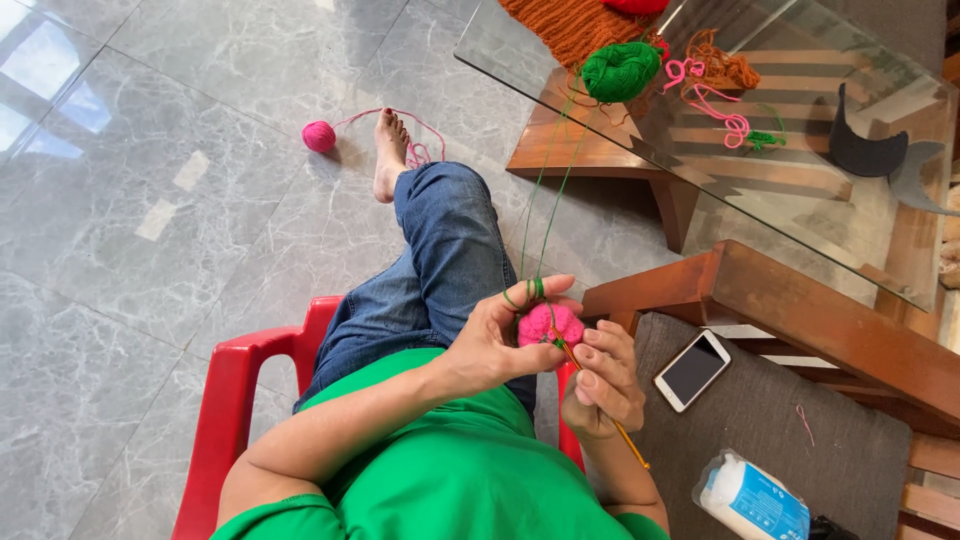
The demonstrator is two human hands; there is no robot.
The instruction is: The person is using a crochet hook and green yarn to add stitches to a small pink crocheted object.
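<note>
Firmly, left hand (497, 335) pinches pink crochet piece (550, 324); right hand (603, 382) grips hook (628, 437).

Bright daylight, pretty clean shot

Window glare bounces off the marble floor (150, 200) at upper left, and the glass bench (800, 190) throws reflections too. Shadows are soft, focus is sharp all over, with slight wide-angle stretch near the edges.

To the left, the grey marble floor (180, 200) lies open, only a pink yarn ball (319, 135) near the bare foot (389, 152). Rightward the way is crowded: a wooden chair arm (800, 320) just beside the hands, a phone (692, 370) on its cushion, and green strands (545, 200) stretched up to the glass table (800, 200).
</note>
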